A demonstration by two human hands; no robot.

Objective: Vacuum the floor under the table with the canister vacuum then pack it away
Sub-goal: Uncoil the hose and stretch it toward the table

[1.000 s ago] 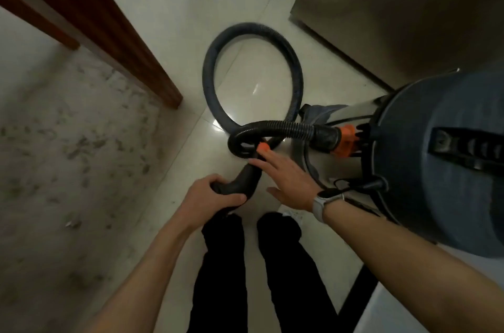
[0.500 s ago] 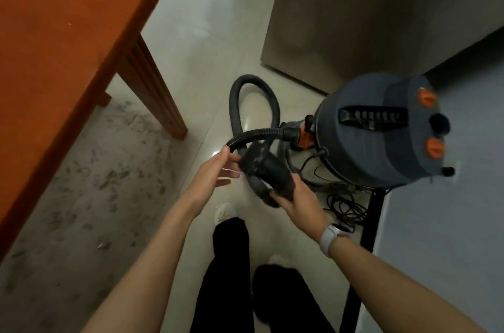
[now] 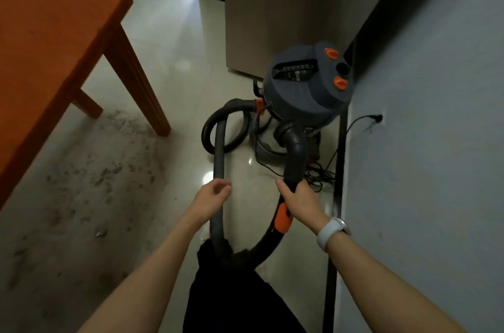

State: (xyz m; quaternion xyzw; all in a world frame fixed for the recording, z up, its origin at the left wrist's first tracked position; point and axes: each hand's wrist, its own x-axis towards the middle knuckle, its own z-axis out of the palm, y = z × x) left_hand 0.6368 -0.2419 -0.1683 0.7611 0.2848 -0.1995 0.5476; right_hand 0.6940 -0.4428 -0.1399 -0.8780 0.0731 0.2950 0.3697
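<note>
1. Grey plastic fills the middle of your head view: the canister vacuum stands on the tiled floor, close to the blue-grey wall on your right and in front of a beige cabinet.
2. Its hose leaves an orange collar at the canister, loops on the floor, then rises toward you.
3. Your left hand has its fingers curled around the hose.
4. Your right hand, a white watch on the wrist, is wrapped around the curved handle tube, just above its orange slider.
5. Between your hands the hose sags in a U before your dark trousers.
6. The orange-brown wooden table stands to your left; the floor beneath it looks speckled with dirt.
7. A black power cord runs from a wall socket down to a tangle beside the vacuum.
</note>
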